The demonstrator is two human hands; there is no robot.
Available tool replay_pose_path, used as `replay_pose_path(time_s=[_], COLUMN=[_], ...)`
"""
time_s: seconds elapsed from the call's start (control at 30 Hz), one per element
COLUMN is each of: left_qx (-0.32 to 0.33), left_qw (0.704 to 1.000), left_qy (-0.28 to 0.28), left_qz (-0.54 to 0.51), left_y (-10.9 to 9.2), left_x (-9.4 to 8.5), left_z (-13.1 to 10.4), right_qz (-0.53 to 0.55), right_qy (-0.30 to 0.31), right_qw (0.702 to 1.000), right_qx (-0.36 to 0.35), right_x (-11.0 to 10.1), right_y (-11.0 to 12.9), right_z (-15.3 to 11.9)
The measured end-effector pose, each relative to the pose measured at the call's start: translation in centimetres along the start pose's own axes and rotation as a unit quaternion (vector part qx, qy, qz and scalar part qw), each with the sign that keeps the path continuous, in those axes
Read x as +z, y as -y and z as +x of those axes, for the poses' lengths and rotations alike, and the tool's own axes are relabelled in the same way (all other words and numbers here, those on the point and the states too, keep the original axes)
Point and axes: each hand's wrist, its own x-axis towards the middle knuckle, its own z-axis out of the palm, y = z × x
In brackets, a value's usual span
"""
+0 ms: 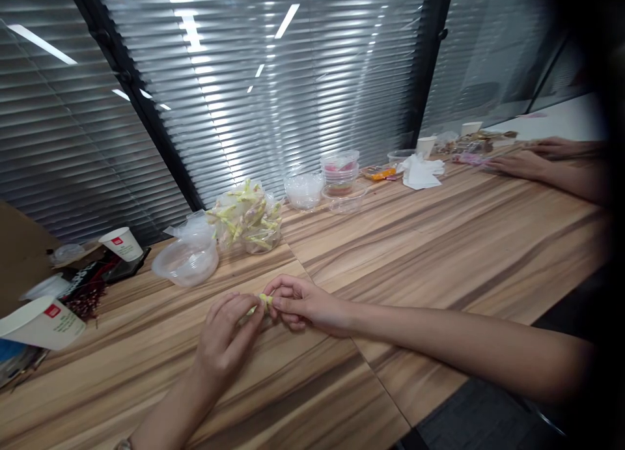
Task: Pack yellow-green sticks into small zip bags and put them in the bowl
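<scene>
My left hand (228, 329) and my right hand (305, 305) meet low over the wooden table. Between their fingertips is a small yellow-green wrapped piece (265, 299), pinched from both sides. Fingers cover most of it, so its full shape is hidden. Beyond my hands, a heap of similar yellow-green pieces with twisted, pointed ends (244, 212) fills a clear plastic container. To the left of this heap, a clear plastic bowl (183, 267) stands on the table.
Paper cups (46, 323) stand at the left. Along the blinds are stacked clear tubs (340, 167), an orange packet (379, 172) and white tissues (420, 171). Another person's hands (520, 164) rest near a pink wrapped item (469, 159) at far right.
</scene>
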Motion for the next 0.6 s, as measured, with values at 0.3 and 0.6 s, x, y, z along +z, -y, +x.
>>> replay_pose_path(time_s=[0.3,0.6], left_qx=[-0.01,0.038], left_qw=[0.997,0.99], left_qy=[0.03,0.058], left_qz=[0.067,0.126], left_y=[-0.1,-0.5], left_x=[0.3,0.1], left_z=[0.0,1.2], right_qz=[0.025,0.058], right_qy=[-0.001,-0.002], right_qw=[1.0,0.998], right_qx=[0.011,0.025], right_x=[-0.4,-0.8], right_y=[-0.4,-0.5], right_z=[-0.1,-0.2])
